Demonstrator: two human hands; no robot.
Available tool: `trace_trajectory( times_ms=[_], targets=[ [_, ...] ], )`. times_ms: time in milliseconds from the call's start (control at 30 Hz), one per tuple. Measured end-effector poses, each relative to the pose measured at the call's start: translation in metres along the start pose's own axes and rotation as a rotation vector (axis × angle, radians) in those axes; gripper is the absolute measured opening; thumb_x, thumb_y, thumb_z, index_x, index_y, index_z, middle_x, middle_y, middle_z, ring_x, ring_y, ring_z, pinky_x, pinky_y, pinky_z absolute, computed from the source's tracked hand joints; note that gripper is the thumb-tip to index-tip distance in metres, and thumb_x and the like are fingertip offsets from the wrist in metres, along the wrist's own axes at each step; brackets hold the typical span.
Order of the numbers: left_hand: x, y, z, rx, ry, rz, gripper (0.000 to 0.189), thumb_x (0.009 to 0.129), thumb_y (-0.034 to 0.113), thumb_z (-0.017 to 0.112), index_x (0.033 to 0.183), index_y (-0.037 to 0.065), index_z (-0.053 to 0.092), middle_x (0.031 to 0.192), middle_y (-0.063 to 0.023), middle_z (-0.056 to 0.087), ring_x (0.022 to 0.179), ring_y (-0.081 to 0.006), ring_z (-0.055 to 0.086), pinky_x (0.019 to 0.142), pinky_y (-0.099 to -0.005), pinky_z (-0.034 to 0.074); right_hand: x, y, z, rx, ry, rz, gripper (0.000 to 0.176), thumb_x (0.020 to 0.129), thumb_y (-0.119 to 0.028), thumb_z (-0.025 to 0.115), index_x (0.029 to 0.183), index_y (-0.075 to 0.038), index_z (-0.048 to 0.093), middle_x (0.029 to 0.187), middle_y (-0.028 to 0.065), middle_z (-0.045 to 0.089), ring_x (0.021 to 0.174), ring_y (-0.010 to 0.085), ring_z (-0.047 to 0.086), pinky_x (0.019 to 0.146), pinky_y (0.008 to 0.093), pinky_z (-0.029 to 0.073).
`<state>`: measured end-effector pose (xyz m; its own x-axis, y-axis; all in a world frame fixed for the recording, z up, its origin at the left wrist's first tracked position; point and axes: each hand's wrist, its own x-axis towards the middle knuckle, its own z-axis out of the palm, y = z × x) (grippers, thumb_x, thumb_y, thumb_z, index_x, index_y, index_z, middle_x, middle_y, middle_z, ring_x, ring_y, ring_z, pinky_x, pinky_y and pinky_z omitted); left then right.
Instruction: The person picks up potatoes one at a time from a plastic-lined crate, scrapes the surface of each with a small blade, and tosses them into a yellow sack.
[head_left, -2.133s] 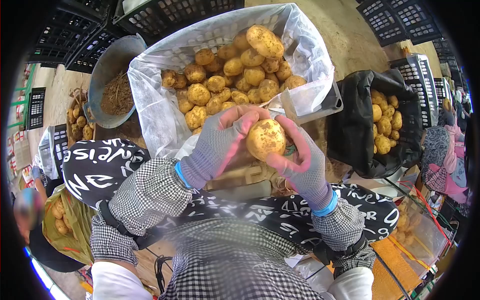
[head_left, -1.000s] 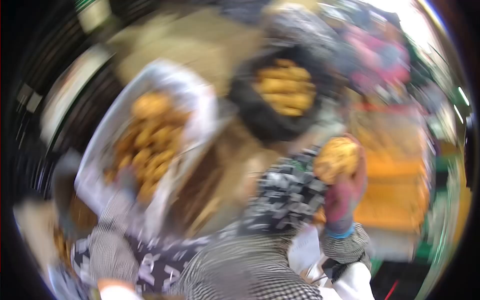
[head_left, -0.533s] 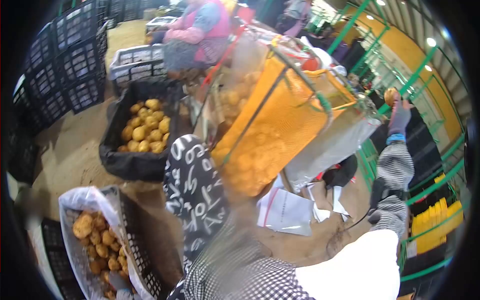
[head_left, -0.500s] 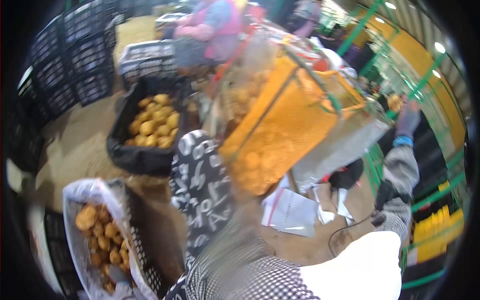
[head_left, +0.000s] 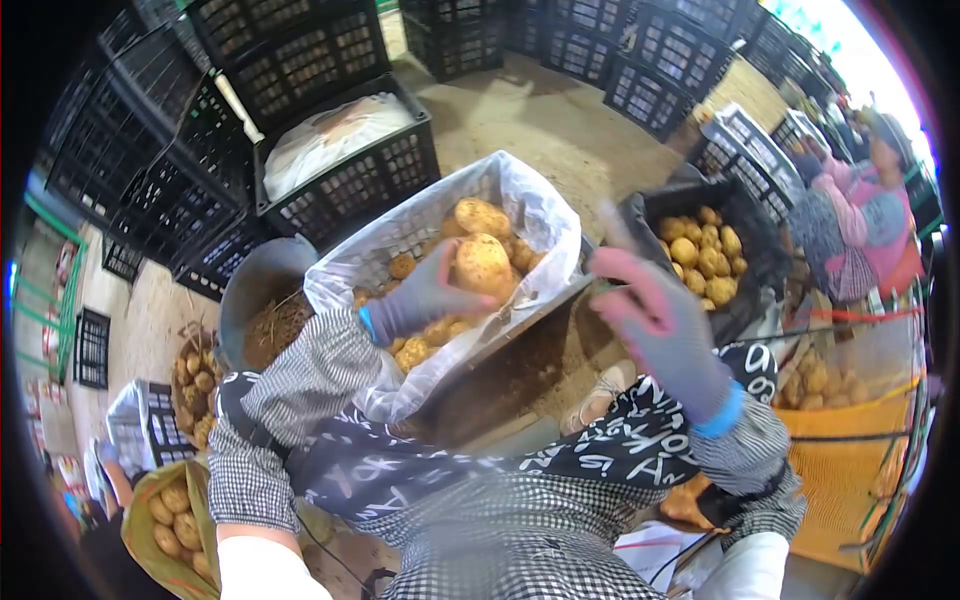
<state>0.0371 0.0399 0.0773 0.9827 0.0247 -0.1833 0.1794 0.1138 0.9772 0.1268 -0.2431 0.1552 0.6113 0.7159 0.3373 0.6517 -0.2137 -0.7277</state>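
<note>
**A:** where's the potato at?

**B:** Dead center. Big potato in the left hand, fingers clamped round it, just above the white-bag crate full of more.

**A:** and the other hand?

**B:** Right hand is center-right, fingers spread, gripping nothing. Black-lined crate sits beyond it, upper right. Gray bucket at left.

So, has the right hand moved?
Yes. The right hand came back from beyond the orange bag, toward the black-lined potato crate.
</note>
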Motion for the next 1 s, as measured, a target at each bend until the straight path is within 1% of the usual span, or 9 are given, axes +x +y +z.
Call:
trace_trajectory(
  times_ms=[33, 67, 167, 267, 400, 500, 633, 900, 1000],
  targets=[
    [-0.013, 0.005, 0.009, -0.059, -0.008, 0.047, 0.080, 0.072, 0.009, 0.083, 0.139, 0.002, 0.039, 0.126, -0.0080, 0.055, 0.116, -0.0163, 0.055, 0.097, -0.0307, 0.048, 0.003, 0.002, 0.017, 0.290, -0.173, 0.349, 0.052, 0.088, -0.011, 0.068, 0.136, -0.003, 0.051, 0.113, 0.0127, 0.064, 0.089, 0.0156, 0.066, 0.075, 0.0265, 0.053],
    [-0.024, 0.007, 0.017, -0.119, -0.014, 0.092, 0.083, 0.072, 0.008, 0.083, 0.141, 0.002, 0.036, 0.129, -0.0080, 0.052, 0.119, -0.0168, 0.053, 0.098, -0.0311, 0.048, 0.012, -0.005, 0.032, 0.358, -0.295, 0.426, 0.065, 0.085, -0.007, 0.071, 0.143, -0.004, 0.041, 0.113, 0.0092, 0.062, 0.089, 0.0088, 0.060, 0.068, 0.0212, 0.051],
    [-0.038, 0.004, 0.034, -0.272, -0.010, 0.109, 0.094, 0.072, 0.007, 0.082, 0.149, 0.005, 0.027, 0.139, -0.0073, 0.043, 0.129, -0.0175, 0.044, 0.105, -0.0319, 0.042, 0.018, 0.023, 0.082, 0.587, -0.361, 0.263, 0.084, 0.077, -0.007, 0.079, 0.148, -0.002, 0.033, 0.135, 0.0116, 0.050, 0.113, 0.0147, 0.055, 0.090, 0.0270, 0.050],
    [-0.037, 0.001, 0.045, -0.355, 0.056, 0.104, 0.096, 0.074, 0.002, 0.080, 0.151, 0.005, 0.023, 0.144, -0.0108, 0.037, 0.131, -0.0178, 0.042, 0.109, -0.0334, 0.039, 0.021, 0.042, 0.090, 0.463, -0.277, 0.160, 0.087, 0.071, -0.007, 0.082, 0.145, -0.003, 0.037, 0.135, 0.0138, 0.050, 0.120, 0.0218, 0.054, 0.100, 0.0321, 0.046],
    [-0.027, -0.028, 0.038, -0.035, 0.129, 0.160, 0.088, 0.077, 0.005, 0.079, 0.149, 0.003, 0.027, 0.137, -0.0114, 0.044, 0.126, -0.0189, 0.048, 0.107, -0.0329, 0.042, 0.022, 0.055, 0.093, 0.095, -0.249, 0.010, 0.083, 0.064, -0.008, 0.081, 0.139, -0.008, 0.046, 0.134, 0.0166, 0.051, 0.123, 0.0341, 0.053, 0.103, 0.0389, 0.044],
    [-0.023, -0.036, 0.037, -0.415, 0.096, 0.042, 0.083, 0.078, 0.004, 0.079, 0.146, 0.002, 0.031, 0.135, -0.0116, 0.047, 0.122, -0.0192, 0.052, 0.105, -0.0327, 0.045, 0.023, 0.064, 0.101, 0.094, -0.292, 0.045, 0.082, 0.065, -0.009, 0.082, 0.139, -0.009, 0.047, 0.134, 0.0162, 0.051, 0.123, 0.0332, 0.053, 0.103, 0.0385, 0.044],
    [-0.023, -0.029, 0.025, -0.487, 0.121, -0.198, 0.076, 0.084, 0.018, 0.075, 0.148, 0.010, 0.034, 0.136, -0.0097, 0.049, 0.120, -0.0208, 0.056, 0.100, -0.0332, 0.049, 0.028, 0.068, 0.106, 0.093, -0.338, 0.100, 0.082, 0.065, -0.012, 0.083, 0.139, -0.009, 0.047, 0.135, 0.0159, 0.050, 0.124, 0.0333, 0.052, 0.104, 0.0389, 0.043],
    [-0.018, -0.034, 0.025, -0.573, 0.146, -0.200, 0.060, 0.093, 0.022, 0.065, 0.144, 0.006, 0.038, 0.133, -0.0123, 0.050, 0.120, -0.0242, 0.056, 0.099, -0.0368, 0.052, 0.027, 0.081, 0.115, 0.126, -0.375, 0.169, 0.086, 0.066, -0.015, 0.084, 0.141, -0.006, 0.044, 0.138, 0.0172, 0.048, 0.127, 0.0318, 0.050, 0.106, 0.0374, 0.041],
    [-0.018, -0.040, 0.029, -0.534, 0.155, -0.232, 0.060, 0.093, 0.029, 0.062, 0.145, 0.010, 0.039, 0.136, -0.0098, 0.050, 0.119, -0.0224, 0.057, 0.094, -0.0344, 0.053, 0.024, 0.086, 0.121, 0.206, -0.336, 0.150, 0.081, 0.069, -0.017, 0.082, 0.140, -0.009, 0.045, 0.138, 0.0185, 0.049, 0.120, 0.0337, 0.056, 0.099, 0.0389, 0.048]
  ],
)
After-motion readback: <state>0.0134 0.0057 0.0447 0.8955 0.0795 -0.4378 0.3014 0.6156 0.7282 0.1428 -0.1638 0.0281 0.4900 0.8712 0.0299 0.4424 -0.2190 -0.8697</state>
